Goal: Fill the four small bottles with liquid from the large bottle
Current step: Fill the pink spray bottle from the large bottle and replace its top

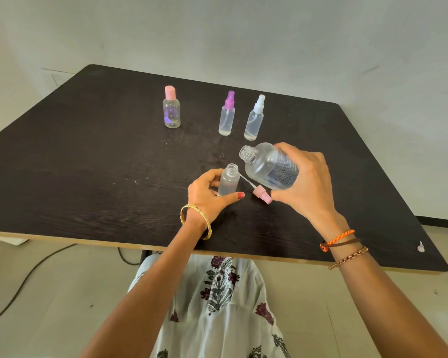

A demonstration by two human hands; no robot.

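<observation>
My right hand (305, 182) grips the large clear bottle (268, 166), uncapped and tilted with its mouth up-left, just above and right of a small open bottle (229, 180). My left hand (207, 195) holds that small bottle upright on the dark table (88, 164). A pink spray cap with its tube (261, 194) lies on the table between my hands. Farther back stand three capped small bottles: one with a pink flip cap (171, 107), one with a purple sprayer (227, 114) and one with a white sprayer (254, 118).
The table's front edge (114, 241) runs just past my wrists. A white blob (421, 247) sits near the right front corner. A black cable (23, 280) lies on the floor at the left. A pale wall stands behind the table.
</observation>
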